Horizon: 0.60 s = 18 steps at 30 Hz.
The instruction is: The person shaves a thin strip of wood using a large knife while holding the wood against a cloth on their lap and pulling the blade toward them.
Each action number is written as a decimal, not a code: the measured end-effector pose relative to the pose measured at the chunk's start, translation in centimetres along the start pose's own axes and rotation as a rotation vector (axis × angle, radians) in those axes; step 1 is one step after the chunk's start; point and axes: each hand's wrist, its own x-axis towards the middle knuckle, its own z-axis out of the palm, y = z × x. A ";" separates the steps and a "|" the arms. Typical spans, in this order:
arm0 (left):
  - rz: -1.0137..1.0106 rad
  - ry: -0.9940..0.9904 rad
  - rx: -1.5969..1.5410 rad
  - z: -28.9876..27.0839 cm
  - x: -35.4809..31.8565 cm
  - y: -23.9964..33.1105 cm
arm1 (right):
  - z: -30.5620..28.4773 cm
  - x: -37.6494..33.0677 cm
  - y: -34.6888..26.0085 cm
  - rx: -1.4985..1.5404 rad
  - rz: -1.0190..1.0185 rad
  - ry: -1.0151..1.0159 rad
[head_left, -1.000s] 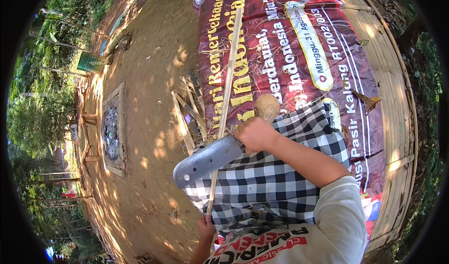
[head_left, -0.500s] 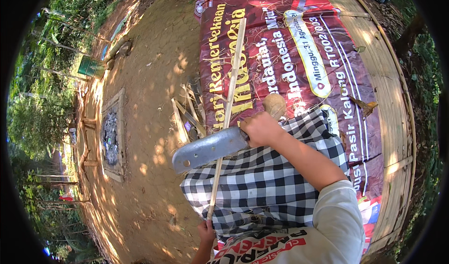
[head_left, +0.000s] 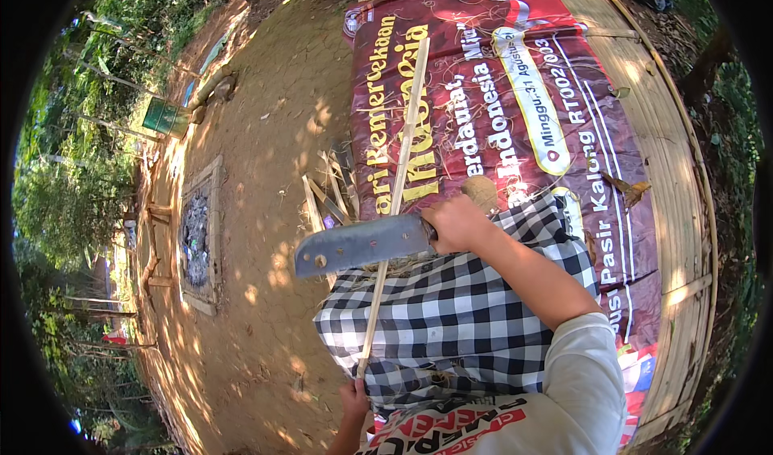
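Observation:
My right hand [head_left: 460,223] is closed round the wooden handle of a broad cleaver [head_left: 354,247]. Its grey blade has a few holes near the squared tip, points left and crosses a long thin bamboo strip [head_left: 412,121]. The rounded handle end [head_left: 481,189] shows beyond my fist. At the lower edge my left hand [head_left: 353,395] pinches the near end of that strip, which runs away from me over my lap. A black and white checked cloth [head_left: 459,318] covers my legs beneath both. Whether the edge bites into the strip cannot be made out.
A dark red printed banner [head_left: 475,84] covers a bamboo platform [head_left: 684,237], with thin shavings and a dry leaf [head_left: 626,189] on it. Several split bamboo pieces [head_left: 314,205] lie left of the banner. Further left, bare earth holds a framed ash pit [head_left: 196,237] and a green container [head_left: 165,117].
The cleaver's blade has tilted, its tip rising slightly away from me and its broad face looking narrower. My left hand still holds the strip in nearly the same place.

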 end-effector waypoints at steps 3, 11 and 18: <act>0.031 0.006 -0.003 -0.1 -0.2 -0.3 | 0.5 0.8 4.0 -0.098 -0.061 0.164; -0.030 0.048 0.068 0.1 0.3 1.7 | -0.8 0.2 3.4 0.011 0.375 0.199; 0.027 0.044 0.047 0.1 0.0 0.5 | -0.2 0.4 3.1 -0.152 -0.063 0.113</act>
